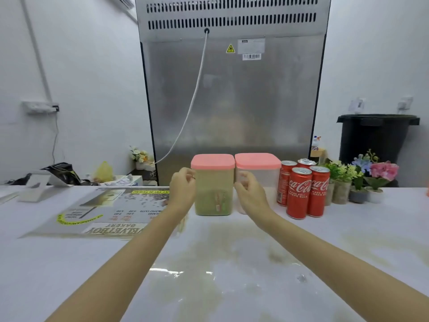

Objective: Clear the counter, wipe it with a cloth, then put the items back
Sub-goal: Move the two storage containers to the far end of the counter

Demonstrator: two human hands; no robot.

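Note:
A clear container of green powder with a pink lid [213,194] stands upright at the far middle of the white counter [232,263]. My left hand [182,190] has its fingers curled against the container's left side. My right hand [249,194] curls against its right side, in the narrow gap to a second pink-lidded container [260,173] that holds something pale. Both forearms reach straight out over the counter. No cloth is in sight.
Several red cola cans [301,194] stand right of the containers, then small pots of artificial flowers [362,180]. A printed bakery menu [109,210] lies flat on the left, with a white stand [37,184] behind it. Brownish smears mark the counter's middle. A steel appliance back [232,101] rises behind.

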